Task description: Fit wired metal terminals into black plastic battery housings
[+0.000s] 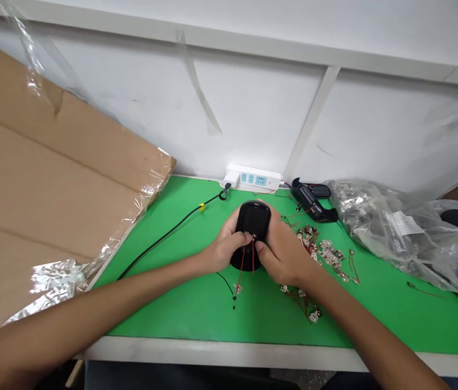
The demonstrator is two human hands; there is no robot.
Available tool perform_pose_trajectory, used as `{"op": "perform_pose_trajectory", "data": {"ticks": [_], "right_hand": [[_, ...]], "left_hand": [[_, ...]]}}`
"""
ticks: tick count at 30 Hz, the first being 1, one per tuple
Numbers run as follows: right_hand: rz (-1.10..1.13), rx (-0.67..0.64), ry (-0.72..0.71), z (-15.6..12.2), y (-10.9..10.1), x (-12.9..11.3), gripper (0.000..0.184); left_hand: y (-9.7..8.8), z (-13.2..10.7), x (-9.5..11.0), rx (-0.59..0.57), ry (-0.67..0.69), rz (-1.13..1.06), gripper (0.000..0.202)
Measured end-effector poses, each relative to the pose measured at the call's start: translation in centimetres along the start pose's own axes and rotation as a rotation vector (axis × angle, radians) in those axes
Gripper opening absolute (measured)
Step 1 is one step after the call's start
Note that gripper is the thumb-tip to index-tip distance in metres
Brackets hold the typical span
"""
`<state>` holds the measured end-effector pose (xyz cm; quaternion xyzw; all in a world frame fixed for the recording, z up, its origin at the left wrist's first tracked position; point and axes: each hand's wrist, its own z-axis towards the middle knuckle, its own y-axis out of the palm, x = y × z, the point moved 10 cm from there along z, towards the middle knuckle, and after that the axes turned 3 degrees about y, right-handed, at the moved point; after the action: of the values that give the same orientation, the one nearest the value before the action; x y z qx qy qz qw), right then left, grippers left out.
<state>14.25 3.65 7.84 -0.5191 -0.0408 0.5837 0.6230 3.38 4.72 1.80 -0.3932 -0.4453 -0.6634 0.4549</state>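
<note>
A glossy black plastic housing [253, 216] with a rounded top is held upright between both hands over the green table. My left hand [223, 246] wraps its left side, with the thumb pressing on small metal parts at its middle. Around the right side closes my right hand [281, 249], its thumb at the lower right edge. Two thin red wires [253, 257] hang down the front of the housing. Beneath them, a small metal contact piece [238, 288] lies on the table. The fingers behind the housing are hidden.
Small metal contacts [330, 252] with red wires lie scattered right of my hands. Behind them sit black battery holders [312, 200] and a clear plastic bag [391, 233] of parts. A white power strip [259, 177] with a black cable [168, 233] stands at the wall. Cardboard [50, 179] leans left.
</note>
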Motion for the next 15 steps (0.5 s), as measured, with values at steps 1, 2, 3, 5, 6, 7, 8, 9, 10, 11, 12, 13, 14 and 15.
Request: {"op": "perform_pose_trajectory", "data": {"ticks": [1, 2, 3, 5, 6, 7, 8, 9, 10, 11, 12, 13, 14, 15], "right_hand": [[-0.004, 0.004, -0.009, -0.4, 0.2, -0.1, 0.073], [-0.010, 0.006, -0.016, -0.7, 0.2, -0.1, 0.072], [-0.015, 0.006, -0.016, -1.0, 0.3, -0.1, 0.071], [-0.021, 0.001, 0.000, -1.2, 0.3, -0.1, 0.069], [-0.024, -0.001, 0.009, -1.3, 0.4, -0.1, 0.067], [-0.030, 0.006, 0.018, -1.3, 0.3, -0.2, 0.066], [-0.039, 0.021, 0.026, -1.2, 0.2, -0.3, 0.064], [-0.048, 0.037, 0.030, -1.2, 0.1, -0.4, 0.062], [-0.056, 0.051, 0.033, -1.2, 0.0, -0.5, 0.061], [-0.062, 0.060, 0.033, -1.2, 0.0, -0.7, 0.060], [-0.064, 0.064, 0.032, -1.2, 0.0, -0.8, 0.058], [-0.063, 0.063, 0.033, -1.2, 0.0, -0.8, 0.057], [-0.063, 0.063, 0.035, -1.3, 0.1, -0.8, 0.056], [-0.066, 0.064, 0.038, -1.3, 0.1, -0.8, 0.056]], "left_hand": [[0.3, -0.1, 0.5, -0.021, 0.032, 0.050, 0.064], [0.6, -0.2, 1.1, -0.041, 0.059, 0.096, 0.064], [0.9, -0.2, 1.5, -0.063, 0.077, 0.137, 0.063], [1.4, -0.3, 2.2, -0.094, 0.108, 0.213, 0.060], [1.6, -0.3, 2.5, -0.102, 0.123, 0.247, 0.059], [1.6, -0.3, 2.7, -0.105, 0.136, 0.281, 0.057], [1.6, -0.3, 2.8, -0.108, 0.147, 0.312, 0.057], [1.6, -0.3, 2.9, -0.113, 0.155, 0.338, 0.056], [1.7, -0.4, 2.9, -0.120, 0.160, 0.356, 0.056], [1.7, -0.4, 2.8, -0.129, 0.162, 0.366, 0.055], [1.7, -0.5, 2.8, -0.137, 0.163, 0.369, 0.055], [1.8, -0.5, 2.8, -0.142, 0.164, 0.368, 0.054], [1.9, -0.5, 2.8, -0.144, 0.168, 0.366, 0.054], [1.9, -0.5, 2.9, -0.144, 0.173, 0.364, 0.054]]}}
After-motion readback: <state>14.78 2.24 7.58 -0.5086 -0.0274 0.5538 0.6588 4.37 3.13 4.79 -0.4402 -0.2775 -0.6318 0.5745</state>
